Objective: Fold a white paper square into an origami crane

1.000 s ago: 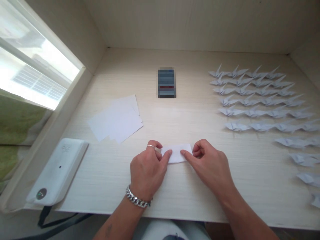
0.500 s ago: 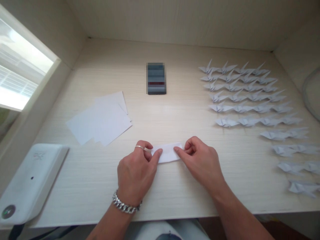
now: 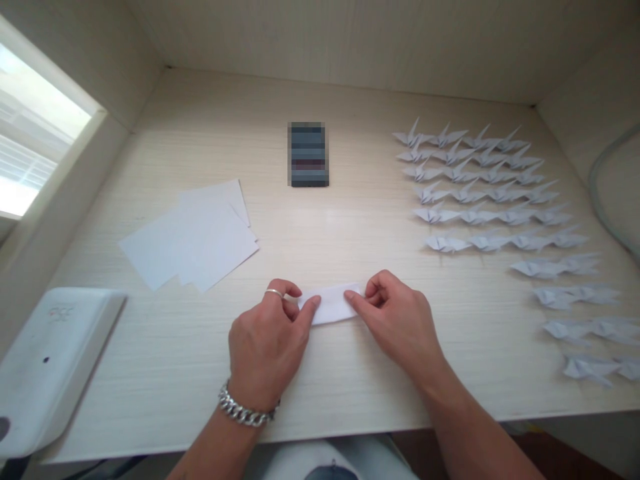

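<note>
Between my hands, near the front of the desk, is a small white folded paper (image 3: 333, 305), a narrow strip lying slightly tilted with its right end higher. My left hand (image 3: 273, 333), with a ring and a chain bracelet, pinches its left end between thumb and fingers. At the right end, my right hand (image 3: 400, 320) grips the paper the same way, thumb on top and fingers curled behind. The fingertips partly cover both ends of the strip.
Loose white paper sheets (image 3: 195, 243) overlap at the left. Several rows of folded paper cranes (image 3: 473, 215) stand at the right. A dark phone-like device (image 3: 309, 157), blurred out, lies at the back. A white boxy device (image 3: 60, 353) sits front left. A grey cable (image 3: 597, 190) hangs at the right wall.
The whole view has shifted slightly, so things on the desk appear a little further left. Both hands keep their hold on the folded paper, with hardly any visible movement.
</note>
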Action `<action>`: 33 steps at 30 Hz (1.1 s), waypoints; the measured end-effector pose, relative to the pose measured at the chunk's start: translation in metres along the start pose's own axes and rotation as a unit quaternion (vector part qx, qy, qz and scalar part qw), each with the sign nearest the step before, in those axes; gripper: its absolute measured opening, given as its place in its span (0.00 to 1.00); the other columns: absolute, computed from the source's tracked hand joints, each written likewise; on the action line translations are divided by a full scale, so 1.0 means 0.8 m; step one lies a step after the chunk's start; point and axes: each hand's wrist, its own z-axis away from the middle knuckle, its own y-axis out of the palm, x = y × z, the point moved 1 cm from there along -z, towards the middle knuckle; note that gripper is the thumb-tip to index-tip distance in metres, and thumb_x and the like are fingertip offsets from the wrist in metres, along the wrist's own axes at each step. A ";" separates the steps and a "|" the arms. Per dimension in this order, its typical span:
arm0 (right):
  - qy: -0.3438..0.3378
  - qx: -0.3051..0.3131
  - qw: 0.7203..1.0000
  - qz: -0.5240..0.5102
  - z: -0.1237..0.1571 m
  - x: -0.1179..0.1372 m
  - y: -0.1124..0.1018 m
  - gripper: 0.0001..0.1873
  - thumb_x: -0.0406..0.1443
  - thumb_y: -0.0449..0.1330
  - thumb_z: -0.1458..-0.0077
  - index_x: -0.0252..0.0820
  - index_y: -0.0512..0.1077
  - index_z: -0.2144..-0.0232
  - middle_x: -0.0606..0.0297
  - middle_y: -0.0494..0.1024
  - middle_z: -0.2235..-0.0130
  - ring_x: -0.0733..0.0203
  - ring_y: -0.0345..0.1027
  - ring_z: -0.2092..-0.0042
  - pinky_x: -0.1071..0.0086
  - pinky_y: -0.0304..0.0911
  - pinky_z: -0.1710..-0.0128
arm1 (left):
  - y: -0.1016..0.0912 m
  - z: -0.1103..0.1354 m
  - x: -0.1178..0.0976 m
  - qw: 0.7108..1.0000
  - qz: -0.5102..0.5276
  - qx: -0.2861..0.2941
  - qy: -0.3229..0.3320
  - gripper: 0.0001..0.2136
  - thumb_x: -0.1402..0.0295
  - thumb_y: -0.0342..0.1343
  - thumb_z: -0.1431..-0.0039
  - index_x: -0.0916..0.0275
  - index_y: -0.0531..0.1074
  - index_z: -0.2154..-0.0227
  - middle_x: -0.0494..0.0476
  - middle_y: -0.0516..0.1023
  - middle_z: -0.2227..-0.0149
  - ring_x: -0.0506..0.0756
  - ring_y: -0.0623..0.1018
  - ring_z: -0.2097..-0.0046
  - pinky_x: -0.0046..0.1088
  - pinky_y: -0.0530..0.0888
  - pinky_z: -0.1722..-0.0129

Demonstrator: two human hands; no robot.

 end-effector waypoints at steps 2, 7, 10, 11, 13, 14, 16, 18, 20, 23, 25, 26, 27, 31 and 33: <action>0.001 0.001 1.000 0.002 0.000 0.000 0.000 0.14 0.45 0.61 0.51 0.45 0.64 0.77 0.73 0.73 0.79 0.63 0.67 0.76 0.70 0.55 0.73 | 0.000 0.000 0.000 1.000 0.002 0.002 -0.002 0.12 0.54 0.53 0.45 0.55 0.68 0.65 0.43 0.77 0.78 0.55 0.77 0.73 0.30 0.66 0.71; 0.002 0.003 1.000 0.002 0.000 0.001 0.000 0.14 0.45 0.61 0.51 0.45 0.64 0.77 0.74 0.73 0.80 0.64 0.67 0.75 0.71 0.55 0.73 | 0.001 -0.001 0.000 1.000 -0.007 0.002 -0.004 0.12 0.53 0.54 0.45 0.55 0.68 0.66 0.43 0.77 0.78 0.55 0.77 0.73 0.30 0.65 0.71; 0.002 0.003 1.000 0.000 -0.001 0.001 0.000 0.13 0.45 0.61 0.51 0.45 0.65 0.77 0.74 0.73 0.79 0.64 0.66 0.75 0.71 0.54 0.73 | 0.002 -0.002 0.001 1.000 -0.009 0.000 -0.005 0.11 0.53 0.54 0.46 0.55 0.68 0.66 0.43 0.77 0.79 0.55 0.77 0.73 0.30 0.65 0.71; 0.002 0.003 1.000 0.000 -0.001 0.001 0.000 0.13 0.45 0.61 0.51 0.45 0.65 0.77 0.74 0.73 0.79 0.64 0.66 0.75 0.71 0.54 0.73 | 0.002 -0.002 0.001 1.000 -0.009 0.001 -0.005 0.11 0.53 0.54 0.46 0.55 0.68 0.66 0.43 0.77 0.79 0.55 0.77 0.73 0.30 0.65 0.71; 0.001 0.002 1.000 0.000 -0.002 0.001 0.000 0.13 0.44 0.61 0.50 0.45 0.65 0.77 0.74 0.74 0.79 0.64 0.67 0.75 0.70 0.54 0.73 | 0.001 -0.001 0.001 1.000 -0.007 0.002 -0.005 0.12 0.53 0.54 0.46 0.55 0.68 0.66 0.43 0.77 0.79 0.55 0.77 0.73 0.30 0.65 0.71; 0.000 0.001 1.000 0.000 -0.002 0.000 0.001 0.13 0.44 0.61 0.50 0.45 0.65 0.77 0.74 0.74 0.79 0.64 0.67 0.75 0.70 0.54 0.73 | 0.001 -0.001 0.001 1.000 -0.007 0.003 -0.004 0.12 0.53 0.54 0.46 0.55 0.68 0.66 0.44 0.77 0.79 0.55 0.77 0.73 0.30 0.65 0.71; -0.001 -0.001 1.000 -0.001 -0.003 0.000 0.001 0.13 0.44 0.61 0.50 0.45 0.65 0.77 0.74 0.74 0.79 0.64 0.67 0.75 0.70 0.55 0.73 | 0.001 -0.001 0.001 1.000 -0.005 0.003 -0.004 0.12 0.53 0.54 0.46 0.55 0.68 0.66 0.44 0.77 0.78 0.55 0.77 0.73 0.30 0.65 0.71; -0.002 -0.001 1.000 -0.002 -0.003 -0.001 0.001 0.13 0.45 0.61 0.50 0.45 0.65 0.77 0.73 0.74 0.79 0.64 0.67 0.76 0.70 0.55 0.73 | 0.001 -0.001 0.001 1.000 -0.002 0.002 -0.006 0.12 0.53 0.54 0.46 0.55 0.68 0.66 0.44 0.77 0.78 0.55 0.77 0.73 0.30 0.65 0.71; -0.003 0.001 1.000 -0.001 -0.002 -0.001 0.000 0.13 0.45 0.61 0.50 0.45 0.65 0.77 0.74 0.73 0.79 0.64 0.67 0.76 0.71 0.55 0.73 | 0.001 -0.001 0.000 1.000 -0.001 0.002 -0.007 0.12 0.53 0.54 0.46 0.55 0.68 0.67 0.44 0.77 0.78 0.56 0.77 0.73 0.30 0.65 0.71; -0.004 0.007 1.000 0.008 -0.001 0.000 -0.002 0.13 0.45 0.61 0.50 0.45 0.66 0.78 0.74 0.74 0.79 0.64 0.67 0.76 0.71 0.54 0.73 | 0.000 -0.001 0.000 1.000 0.002 0.003 -0.008 0.12 0.53 0.54 0.46 0.55 0.68 0.66 0.44 0.77 0.79 0.55 0.77 0.73 0.30 0.65 0.71; -0.005 0.009 1.000 0.016 0.000 0.001 -0.002 0.13 0.45 0.61 0.50 0.45 0.66 0.78 0.73 0.74 0.79 0.64 0.67 0.76 0.70 0.54 0.73 | 0.000 -0.001 -0.001 1.000 0.006 0.004 -0.012 0.12 0.53 0.54 0.46 0.55 0.68 0.66 0.44 0.77 0.78 0.55 0.78 0.73 0.30 0.65 0.71; -0.006 0.010 1.000 0.019 0.000 0.001 -0.002 0.14 0.45 0.61 0.50 0.45 0.66 0.78 0.73 0.74 0.79 0.64 0.67 0.76 0.70 0.54 0.73 | 0.000 -0.001 -0.001 1.000 0.009 0.006 -0.014 0.12 0.53 0.54 0.46 0.55 0.68 0.66 0.44 0.77 0.78 0.55 0.78 0.72 0.30 0.66 0.70; -0.006 0.010 1.000 0.021 0.000 0.001 -0.002 0.13 0.45 0.61 0.50 0.45 0.66 0.78 0.73 0.74 0.79 0.63 0.67 0.76 0.70 0.55 0.73 | -0.001 0.000 -0.002 1.000 0.012 0.007 -0.016 0.12 0.53 0.55 0.46 0.55 0.68 0.66 0.44 0.77 0.78 0.55 0.78 0.72 0.30 0.66 0.70; -0.012 0.007 1.000 0.027 -0.001 0.000 -0.002 0.13 0.45 0.60 0.50 0.45 0.66 0.77 0.72 0.75 0.79 0.63 0.68 0.76 0.70 0.55 0.73 | -0.003 -0.001 -0.004 1.000 0.017 0.011 -0.022 0.12 0.54 0.55 0.47 0.56 0.68 0.66 0.46 0.78 0.77 0.55 0.78 0.71 0.31 0.67 0.69; -0.017 0.005 0.999 0.027 -0.001 0.000 -0.002 0.12 0.45 0.60 0.50 0.44 0.67 0.78 0.71 0.75 0.79 0.63 0.68 0.76 0.70 0.55 0.73 | -0.004 -0.002 -0.005 1.000 0.012 0.012 -0.025 0.12 0.54 0.55 0.47 0.56 0.68 0.66 0.46 0.78 0.77 0.56 0.79 0.71 0.31 0.67 0.69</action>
